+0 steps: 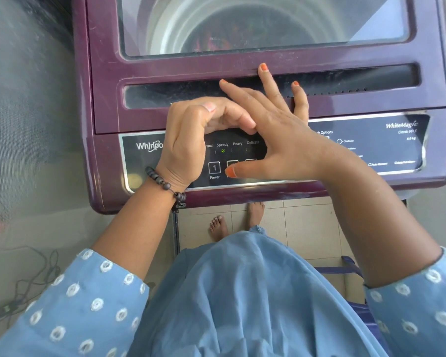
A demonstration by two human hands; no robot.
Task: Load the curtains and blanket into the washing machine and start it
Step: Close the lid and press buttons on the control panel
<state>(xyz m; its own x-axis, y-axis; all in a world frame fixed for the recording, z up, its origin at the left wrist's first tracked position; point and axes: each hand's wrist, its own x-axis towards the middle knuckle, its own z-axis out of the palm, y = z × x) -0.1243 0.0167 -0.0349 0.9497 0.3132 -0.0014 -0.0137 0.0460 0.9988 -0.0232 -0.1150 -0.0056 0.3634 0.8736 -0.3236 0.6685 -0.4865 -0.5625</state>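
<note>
- right hand (276,132) open, fingers spread and reaching forward over the lid edge; thumb (238,172) swung out sideways, tip on the button just right of the Power button (214,168); holds nothing
- left hand (191,135) loosely curled, fingers folded toward the palm, empty; it hovers over the left part of the control panel (386,148), covering part of the brand logo (149,146)
- beaded bracelet (165,186) on the left wrist, sitting at the panel's front edge
- both forearms come in from below, blue dotted sleeves (88,300) pushed up
- small green light lit under "Speedy" (223,150); Heavy and Delicate labels to its right, unlit
- washing machine (106,163) purple, top-loading; glass lid (263,24) down
- through the glass, dark reddish fabric (211,41) low in the drum; cannot tell which item it is, blurred
- long recessed handle slot (358,78) across the lid front, right fingertips touching it
- machine's front edge close to the person's body; bare feet (219,228) on tiled floor just under it
- left of machine: grey surface with a black cable (34,276) lying loose
- right lower: edge of a blue plastic chair (350,269) near the leg
</note>
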